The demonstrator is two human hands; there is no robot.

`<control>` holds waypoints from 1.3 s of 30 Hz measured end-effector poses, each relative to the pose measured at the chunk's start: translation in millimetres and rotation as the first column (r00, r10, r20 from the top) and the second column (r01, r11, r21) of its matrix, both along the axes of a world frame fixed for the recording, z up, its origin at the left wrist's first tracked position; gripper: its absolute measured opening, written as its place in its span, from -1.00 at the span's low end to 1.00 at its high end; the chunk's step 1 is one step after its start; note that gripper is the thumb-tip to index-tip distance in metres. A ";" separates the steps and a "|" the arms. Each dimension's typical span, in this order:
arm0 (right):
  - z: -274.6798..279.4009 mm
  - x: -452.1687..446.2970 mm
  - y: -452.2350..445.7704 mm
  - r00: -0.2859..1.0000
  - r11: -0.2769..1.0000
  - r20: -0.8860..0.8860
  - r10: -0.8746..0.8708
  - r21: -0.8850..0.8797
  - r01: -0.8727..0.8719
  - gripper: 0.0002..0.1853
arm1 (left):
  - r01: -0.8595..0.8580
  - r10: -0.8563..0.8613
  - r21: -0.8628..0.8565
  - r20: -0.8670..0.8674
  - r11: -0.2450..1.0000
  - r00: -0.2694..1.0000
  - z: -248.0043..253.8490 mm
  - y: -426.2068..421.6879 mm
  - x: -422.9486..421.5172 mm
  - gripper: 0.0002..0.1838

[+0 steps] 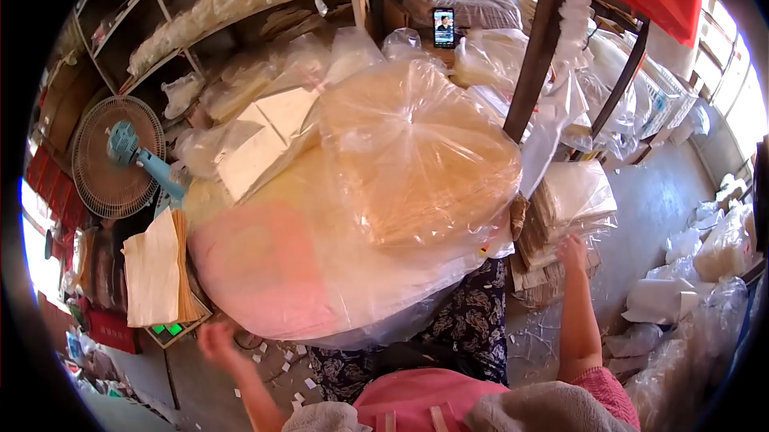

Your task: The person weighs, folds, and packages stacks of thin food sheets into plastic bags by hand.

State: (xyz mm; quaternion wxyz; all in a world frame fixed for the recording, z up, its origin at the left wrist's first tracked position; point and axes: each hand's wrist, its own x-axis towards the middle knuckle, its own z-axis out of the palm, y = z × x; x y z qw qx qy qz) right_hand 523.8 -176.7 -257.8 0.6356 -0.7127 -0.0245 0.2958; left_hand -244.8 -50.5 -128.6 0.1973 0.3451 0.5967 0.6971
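My left hand [220, 344] is low on the left, smeared by motion, just below a stack of tan paper sheets [154, 272]. That stack rests on what looks like a scale with green lit digits [167, 329]. Over on the right, my right hand [573, 254] is at the front edge of a plastic-covered paper stack [573, 191]; its fingers are too unclear to show whether they grip it. Between my hands, a large clear plastic bag of tan sheets [424, 159] lies on the plastic-covered work surface [360, 288], with a pink patch [260, 268] at its near left.
Paper packets [268, 139] lie behind on the left, beside a blue fan [120, 147]. A phone [443, 27] stands at the back. Dark posts [535, 59] rise at the right. Plastic bags [681, 336] and paper scraps [300, 396] litter the floor.
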 end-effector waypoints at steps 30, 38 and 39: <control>211.2 -500.9 183.3 -0.308 -0.354 0.296 0.904 0.116 -0.928 -0.31 | 0.033 -0.116 0.122 0.779 0.992 0.616 37.1 50.2 -100.9 -0.82; 227.4 -592.5 193.1 0.011 0.170 -0.226 0.974 0.702 -0.692 -0.35 | 0.286 -0.309 0.171 0.766 0.943 0.563 33.1 -36.1 35.7 -0.70; 210.0 -600.1 197.7 0.080 0.198 -0.210 0.974 0.640 -0.742 -0.37 | 0.287 -0.306 0.168 0.778 0.943 0.549 19.1 -40.8 39.3 -0.68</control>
